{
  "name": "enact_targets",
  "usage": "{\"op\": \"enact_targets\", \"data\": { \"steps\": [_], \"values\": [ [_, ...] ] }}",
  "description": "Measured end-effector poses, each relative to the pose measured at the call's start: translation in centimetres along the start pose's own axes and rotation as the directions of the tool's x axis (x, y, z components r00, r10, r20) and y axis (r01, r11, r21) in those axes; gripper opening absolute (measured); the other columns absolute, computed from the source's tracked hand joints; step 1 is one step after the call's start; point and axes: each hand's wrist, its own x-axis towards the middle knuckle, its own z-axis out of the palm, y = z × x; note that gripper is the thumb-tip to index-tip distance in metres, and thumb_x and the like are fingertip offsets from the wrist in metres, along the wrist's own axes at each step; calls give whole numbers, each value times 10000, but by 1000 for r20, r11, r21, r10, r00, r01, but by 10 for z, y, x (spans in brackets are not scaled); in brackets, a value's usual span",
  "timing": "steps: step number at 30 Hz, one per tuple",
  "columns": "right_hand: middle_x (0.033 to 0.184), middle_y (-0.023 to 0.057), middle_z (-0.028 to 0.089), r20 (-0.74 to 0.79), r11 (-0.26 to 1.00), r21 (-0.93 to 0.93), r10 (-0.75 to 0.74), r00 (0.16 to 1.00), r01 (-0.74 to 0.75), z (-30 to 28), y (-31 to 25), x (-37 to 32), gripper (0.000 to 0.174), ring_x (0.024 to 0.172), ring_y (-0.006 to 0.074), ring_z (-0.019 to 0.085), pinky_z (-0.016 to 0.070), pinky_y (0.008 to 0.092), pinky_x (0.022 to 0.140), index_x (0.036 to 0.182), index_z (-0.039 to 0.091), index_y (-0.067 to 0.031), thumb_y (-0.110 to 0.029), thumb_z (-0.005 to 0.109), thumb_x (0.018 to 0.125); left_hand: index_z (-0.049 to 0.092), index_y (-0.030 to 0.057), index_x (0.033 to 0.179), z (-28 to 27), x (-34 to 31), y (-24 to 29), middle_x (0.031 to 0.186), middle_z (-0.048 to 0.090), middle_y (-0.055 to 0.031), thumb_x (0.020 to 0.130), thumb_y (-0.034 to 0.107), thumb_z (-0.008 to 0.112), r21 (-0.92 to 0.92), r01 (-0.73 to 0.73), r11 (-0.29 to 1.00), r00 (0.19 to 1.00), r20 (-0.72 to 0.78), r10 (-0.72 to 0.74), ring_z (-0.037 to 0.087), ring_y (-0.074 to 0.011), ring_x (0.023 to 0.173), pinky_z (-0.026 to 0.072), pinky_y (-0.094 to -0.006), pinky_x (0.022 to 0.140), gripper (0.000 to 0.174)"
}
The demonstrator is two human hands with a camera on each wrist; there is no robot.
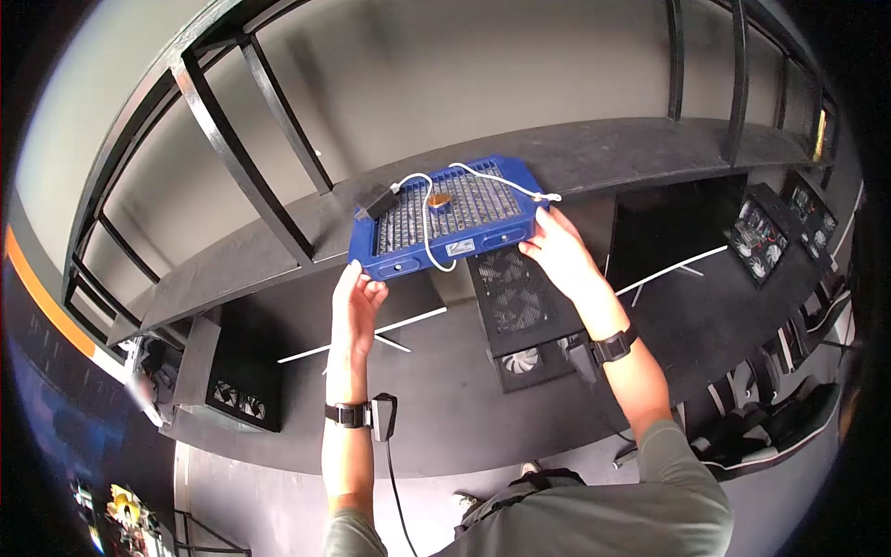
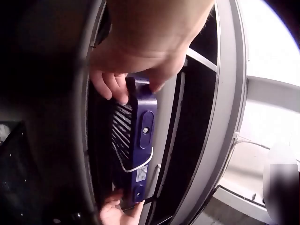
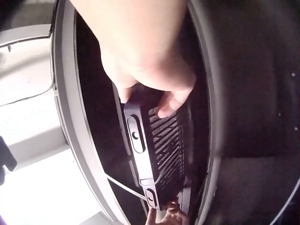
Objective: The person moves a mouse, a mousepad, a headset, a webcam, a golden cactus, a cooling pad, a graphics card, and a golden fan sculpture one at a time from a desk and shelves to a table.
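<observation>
Both hands hold a flat blue grilled box up over the desk, one at each near corner. My left hand grips its left corner, with thumb and fingers on opposite faces in the left wrist view. The right corner is pinched by my right hand, its thumb and fingers astride the edge in the right wrist view. A white cord trails across the grille and hangs over the front side. A black plug-like block lies at the box's left, and a copper-coloured round piece sits mid-grille.
Behind the box runs a black raised shelf with dark metal uprights. Below, on the black desk, stand monitors, including one at right, and computer cases with fans, one under the box. Black-and-white chairs stand at right.
</observation>
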Motion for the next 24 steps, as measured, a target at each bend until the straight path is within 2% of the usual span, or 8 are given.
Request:
{"op": "enact_targets", "data": {
  "steps": [3,7,9,11,12,16,18,24],
  "values": [
    [1037,20,583,26,1000,13,-24,999,24,-12,13,2,364,905,121,557,453,279,781,1236,450,-106,-256,544,918,511,144,1015,8,-5,-6,867,578,18,887,259,584,-107,15,994,996,91,-5,589,-102,756,486,-274,727,186],
    [998,52,584,-32,1000,14,18,999,-18,-16,29,7,277,914,148,566,459,290,766,1073,484,-99,-308,564,909,537,138,963,2,7,-22,821,605,5,892,343,577,-49,-14,999,1000,-21,13,585,-101,699,480,-256,657,220],
    [922,53,587,-80,999,5,39,996,-39,-11,38,8,342,864,154,583,469,293,737,999,482,-112,-417,581,881,552,127,893,5,10,-30,758,620,-7,890,471,538,78,20,997,997,-82,-13,583,-102,649,474,-247,607,344],
    [864,39,580,-188,982,21,187,964,-187,-9,42,11,455,821,152,592,475,292,713,986,487,-114,-535,578,840,539,121,888,10,15,-37,761,619,-16,859,587,499,115,87,990,990,-120,-73,589,-111,649,477,-252,600,469],
    [789,33,572,-186,982,5,189,964,-191,-9,45,14,513,749,159,605,484,290,669,922,473,-122,-615,556,808,539,121,888,11,17,-39,761,619,-16,859,587,499,112,83,990,990,-122,-69,589,-111,649,477,-252,600,469],
    [631,42,544,-190,961,93,275,942,-262,-5,48,22,537,592,179,599,485,292,575,839,408,-135,-647,559,784,525,101,907,22,26,-44,766,627,-34,806,720,416,129,156,979,984,-111,-142,602,-130,639,482,-254,566,637],
    [628,46,543,-184,959,88,282,942,-270,-8,51,26,568,588,180,595,482,290,566,856,414,-117,-660,560,773,510,53,955,26,34,-46,770,638,-50,754,799,357,168,191,967,978,-122,-171,611,-141,639,491,-258,547,788],
    [616,50,531,-163,907,172,412,896,-385,-10,52,34,741,555,177,563,458,272,531,994,414,-31,-711,554,735,526,15,971,28,37,-48,805,647,-55,691,862,333,157,248,956,968,-78,-238,597,-129,654,484,-260,584,913]
  ]
}}
